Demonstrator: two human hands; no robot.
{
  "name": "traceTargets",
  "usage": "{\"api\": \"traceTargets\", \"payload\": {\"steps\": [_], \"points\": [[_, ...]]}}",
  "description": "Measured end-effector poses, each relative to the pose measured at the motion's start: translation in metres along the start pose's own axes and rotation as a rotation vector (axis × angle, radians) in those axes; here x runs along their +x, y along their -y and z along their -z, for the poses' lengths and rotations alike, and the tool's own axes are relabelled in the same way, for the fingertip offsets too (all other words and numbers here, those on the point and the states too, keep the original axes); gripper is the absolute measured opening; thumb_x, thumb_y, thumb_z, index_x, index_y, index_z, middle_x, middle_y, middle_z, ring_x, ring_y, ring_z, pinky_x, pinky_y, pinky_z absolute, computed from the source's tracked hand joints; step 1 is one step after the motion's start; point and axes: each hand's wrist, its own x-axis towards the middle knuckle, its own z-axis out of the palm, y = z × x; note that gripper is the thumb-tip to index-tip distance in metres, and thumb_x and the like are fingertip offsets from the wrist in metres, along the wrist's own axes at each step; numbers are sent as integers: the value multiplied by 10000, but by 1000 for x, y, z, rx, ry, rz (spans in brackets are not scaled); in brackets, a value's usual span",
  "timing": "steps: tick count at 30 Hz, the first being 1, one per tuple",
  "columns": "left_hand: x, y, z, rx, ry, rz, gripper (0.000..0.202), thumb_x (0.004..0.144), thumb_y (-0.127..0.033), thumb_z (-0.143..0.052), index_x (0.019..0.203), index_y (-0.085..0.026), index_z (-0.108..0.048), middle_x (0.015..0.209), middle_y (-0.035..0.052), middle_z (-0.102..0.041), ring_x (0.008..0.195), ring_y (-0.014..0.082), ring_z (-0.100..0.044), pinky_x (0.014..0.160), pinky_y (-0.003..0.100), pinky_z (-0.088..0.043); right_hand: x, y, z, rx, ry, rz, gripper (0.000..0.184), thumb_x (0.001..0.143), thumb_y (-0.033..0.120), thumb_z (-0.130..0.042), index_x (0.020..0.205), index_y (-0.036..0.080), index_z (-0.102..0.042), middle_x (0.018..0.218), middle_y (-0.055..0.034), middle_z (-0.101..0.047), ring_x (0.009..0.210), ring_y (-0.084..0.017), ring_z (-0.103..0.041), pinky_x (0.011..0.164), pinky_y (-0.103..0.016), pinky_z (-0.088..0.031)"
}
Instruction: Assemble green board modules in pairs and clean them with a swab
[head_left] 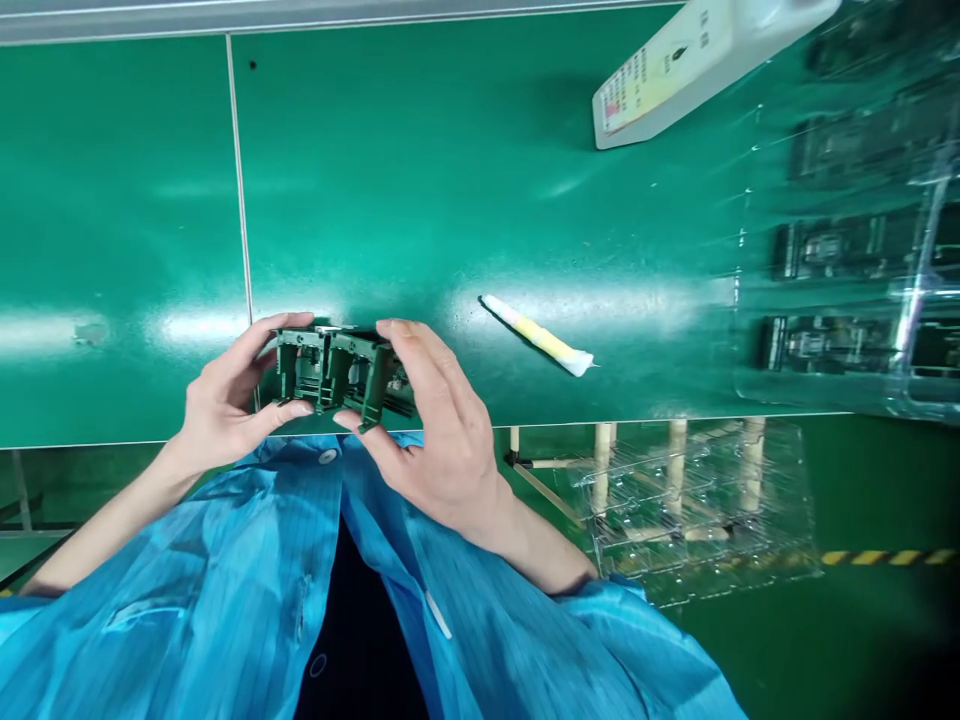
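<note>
Over the near edge of the green table, my left hand (225, 395) and my right hand (446, 430) grip a dark green-black plastic housing (341, 365) from its two ends. It looks like two frame-shaped sections side by side, with the right one tilted a little; I cannot tell whether they are joined. The thumbs press the near side while the fingers reach over the far side. Small inner parts show through the openings, too fine to name. To the right of my right hand lies a slim white and yellow tube (536, 335) with a thin pointed tip.
A white plastic bottle (660, 80) with a printed label stands at the back right. Clear plastic trays (742, 340) with several dark parts (832, 345) occupy the table's right end. Below the table edge, more clear trays (697, 560) rest on a pipe rack (602, 470).
</note>
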Motion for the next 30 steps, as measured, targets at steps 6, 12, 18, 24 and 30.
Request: {"api": "traceTargets", "payload": {"steps": [6,12,18,24,30], "points": [[13,-30,10,483,21,-284,781,765,-288,-820,1455,-237,-458,1285,134,-676,1153,304,-658,944,481,-587,-13,-21,-16,504,43,-228,658,941,406,-607,1483,208,-292,1433,-164,-518,1380,-241,-490,1134,-453,-463],[17,-40,12,513,93,-330,739,775,-268,-816,1423,-132,-487,1215,164,-696,1122,299,-665,934,464,-579,-24,-23,-22,757,165,-329,779,938,494,-571,1544,252,-146,1572,-154,-360,1423,-253,-432,1133,-466,-454],[15,-40,14,502,99,-306,728,785,-292,-809,1412,-96,-495,1221,187,-682,1134,294,-655,958,457,-564,-25,-27,-19,768,233,-341,783,946,492,-534,1566,260,-115,1586,-136,-343,1409,-258,-441,1126,-475,-456],[15,-31,15,500,110,-203,673,817,-322,-778,1420,-211,-501,1207,121,-692,1102,265,-661,934,452,-568,-20,-32,-21,500,273,-295,806,955,442,-532,1586,230,-78,1598,-144,-336,1486,-255,-336,1212,-500,-337],[7,-21,24,532,57,-185,652,752,-324,-825,1355,-252,-587,1140,80,-730,978,275,-698,859,445,-587,-26,-50,36,100,323,-186,812,915,480,-616,1567,216,-211,1574,-170,-381,1474,-293,-356,1171,-547,-379]]}}
